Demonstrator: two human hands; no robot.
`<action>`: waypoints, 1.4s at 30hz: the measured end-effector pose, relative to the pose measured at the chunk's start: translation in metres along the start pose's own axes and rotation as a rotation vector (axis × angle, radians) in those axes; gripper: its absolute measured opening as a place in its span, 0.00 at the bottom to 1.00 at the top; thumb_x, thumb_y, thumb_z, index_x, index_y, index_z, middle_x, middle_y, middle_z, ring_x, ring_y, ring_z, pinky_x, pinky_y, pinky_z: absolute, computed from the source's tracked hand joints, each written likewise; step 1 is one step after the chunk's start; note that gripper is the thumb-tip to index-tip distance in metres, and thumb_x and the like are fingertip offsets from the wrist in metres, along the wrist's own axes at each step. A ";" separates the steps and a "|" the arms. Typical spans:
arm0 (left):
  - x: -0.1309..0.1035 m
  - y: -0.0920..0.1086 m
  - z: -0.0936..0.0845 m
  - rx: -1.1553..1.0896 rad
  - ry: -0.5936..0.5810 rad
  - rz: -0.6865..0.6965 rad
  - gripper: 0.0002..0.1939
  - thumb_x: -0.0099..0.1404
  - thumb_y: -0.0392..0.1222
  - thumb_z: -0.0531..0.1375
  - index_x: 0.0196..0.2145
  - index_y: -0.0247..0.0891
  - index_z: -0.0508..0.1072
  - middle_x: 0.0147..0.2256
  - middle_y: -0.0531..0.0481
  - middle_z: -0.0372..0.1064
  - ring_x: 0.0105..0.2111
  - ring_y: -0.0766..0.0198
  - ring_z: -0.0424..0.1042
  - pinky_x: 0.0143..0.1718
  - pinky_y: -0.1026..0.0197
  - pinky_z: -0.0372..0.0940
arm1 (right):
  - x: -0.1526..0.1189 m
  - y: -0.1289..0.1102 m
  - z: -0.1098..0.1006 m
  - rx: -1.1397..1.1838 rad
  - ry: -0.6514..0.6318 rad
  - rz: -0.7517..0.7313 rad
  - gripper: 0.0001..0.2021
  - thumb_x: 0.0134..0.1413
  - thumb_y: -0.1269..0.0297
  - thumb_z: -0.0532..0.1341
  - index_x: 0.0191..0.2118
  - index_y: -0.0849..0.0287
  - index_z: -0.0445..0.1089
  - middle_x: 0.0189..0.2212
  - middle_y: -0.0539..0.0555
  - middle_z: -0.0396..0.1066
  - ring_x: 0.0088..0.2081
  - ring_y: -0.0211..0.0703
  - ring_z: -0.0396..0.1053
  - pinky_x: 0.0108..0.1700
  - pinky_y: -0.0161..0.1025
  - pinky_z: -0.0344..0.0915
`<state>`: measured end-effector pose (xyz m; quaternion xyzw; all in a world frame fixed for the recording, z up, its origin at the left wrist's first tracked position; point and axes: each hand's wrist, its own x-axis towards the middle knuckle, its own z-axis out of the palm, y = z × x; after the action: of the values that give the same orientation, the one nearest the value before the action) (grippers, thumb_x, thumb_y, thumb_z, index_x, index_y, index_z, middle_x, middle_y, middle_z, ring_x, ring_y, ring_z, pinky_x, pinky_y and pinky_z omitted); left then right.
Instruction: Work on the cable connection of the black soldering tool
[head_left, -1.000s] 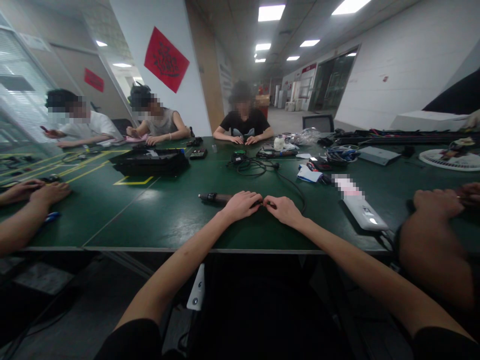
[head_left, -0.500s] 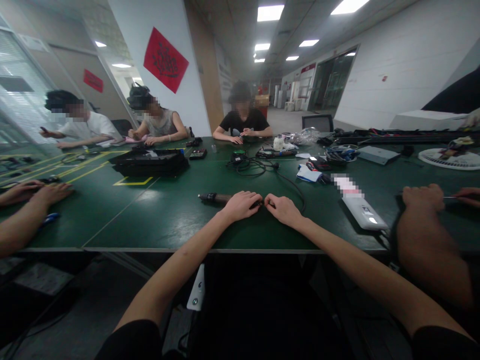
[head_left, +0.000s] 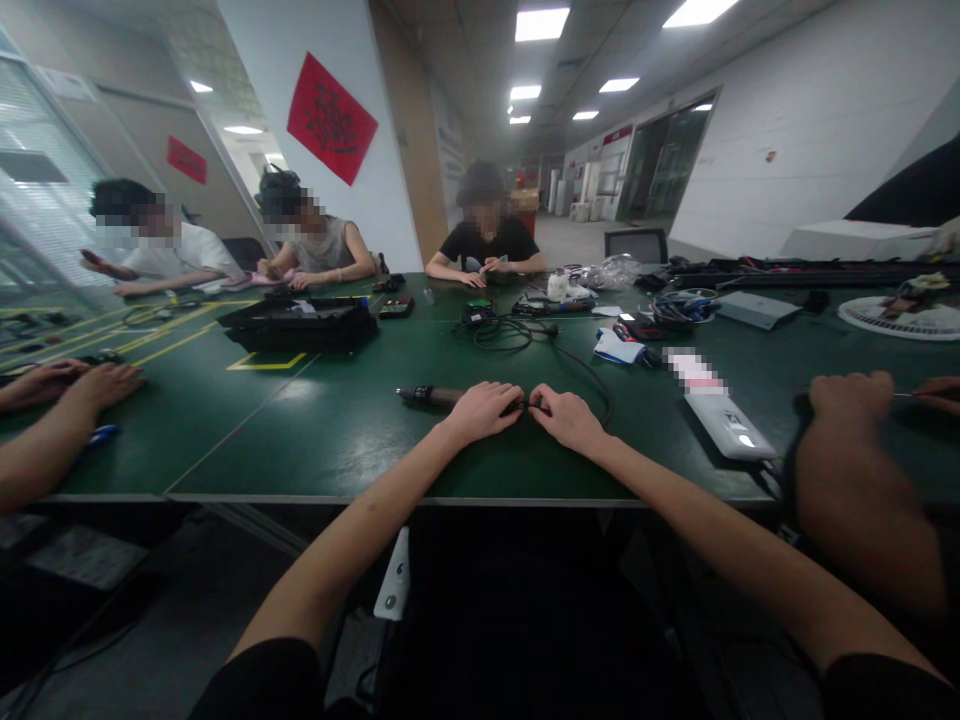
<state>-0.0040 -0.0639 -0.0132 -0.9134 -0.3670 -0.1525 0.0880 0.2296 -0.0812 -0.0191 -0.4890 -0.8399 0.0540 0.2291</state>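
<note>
A dark electric screwdriver (head_left: 442, 398) lies on the green table with its metal tip to the left. My left hand (head_left: 486, 410) is wrapped over its rear end, fingers curled. Just to the right, my right hand (head_left: 568, 415) is closed in a pinch at the end of a black cable (head_left: 600, 385), close to the tool's rear. From there the cable curves up and back to a loose coil. Only a small gap parts the two hands. Whether the cable end touches the tool is too small to tell.
A black tray (head_left: 300, 325) stands left of centre on the table (head_left: 360, 460). To the right lie a white power bank-like device (head_left: 727, 425), a blue-and-white packet (head_left: 619, 346) and a white fan grille (head_left: 900, 315). Co-workers' hands rest at both sides; several people sit opposite.
Both my hands and the screwdriver keep nearly the same place. On the right, a co-worker's fist has shifted slightly rightward.
</note>
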 end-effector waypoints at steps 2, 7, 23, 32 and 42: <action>0.000 0.000 0.000 0.001 0.000 0.024 0.11 0.74 0.47 0.57 0.52 0.43 0.70 0.45 0.47 0.75 0.47 0.55 0.75 0.49 0.53 0.65 | 0.000 0.000 0.000 -0.002 0.003 -0.007 0.08 0.69 0.60 0.61 0.50 0.53 0.70 0.32 0.50 0.75 0.32 0.41 0.70 0.33 0.35 0.53; 0.000 0.000 0.000 0.000 -0.004 -0.001 0.11 0.76 0.49 0.56 0.50 0.43 0.70 0.44 0.48 0.75 0.46 0.55 0.75 0.49 0.53 0.65 | -0.001 -0.001 -0.001 -0.009 -0.003 -0.006 0.08 0.69 0.59 0.61 0.50 0.53 0.70 0.32 0.50 0.75 0.32 0.41 0.70 0.34 0.35 0.53; 0.001 0.000 0.002 0.001 -0.001 0.011 0.10 0.76 0.48 0.56 0.50 0.44 0.71 0.45 0.48 0.75 0.46 0.56 0.75 0.50 0.54 0.65 | -0.001 -0.001 0.000 -0.007 -0.004 0.000 0.08 0.68 0.60 0.62 0.49 0.53 0.71 0.31 0.50 0.75 0.31 0.41 0.70 0.34 0.35 0.54; 0.000 0.000 0.000 0.002 -0.008 0.024 0.11 0.75 0.46 0.56 0.52 0.44 0.70 0.47 0.47 0.75 0.48 0.56 0.75 0.50 0.54 0.65 | -0.001 -0.001 0.000 -0.008 0.000 -0.002 0.08 0.68 0.60 0.62 0.49 0.53 0.71 0.31 0.50 0.74 0.31 0.41 0.70 0.34 0.35 0.55; -0.001 0.000 0.000 -0.002 -0.001 0.038 0.11 0.76 0.46 0.56 0.53 0.44 0.70 0.47 0.48 0.74 0.49 0.56 0.75 0.50 0.54 0.65 | -0.002 -0.003 -0.002 -0.021 -0.003 -0.004 0.08 0.69 0.59 0.61 0.49 0.53 0.71 0.31 0.50 0.74 0.31 0.41 0.70 0.34 0.36 0.54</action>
<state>-0.0048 -0.0645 -0.0136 -0.9204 -0.3495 -0.1509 0.0898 0.2290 -0.0845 -0.0170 -0.4894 -0.8419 0.0456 0.2227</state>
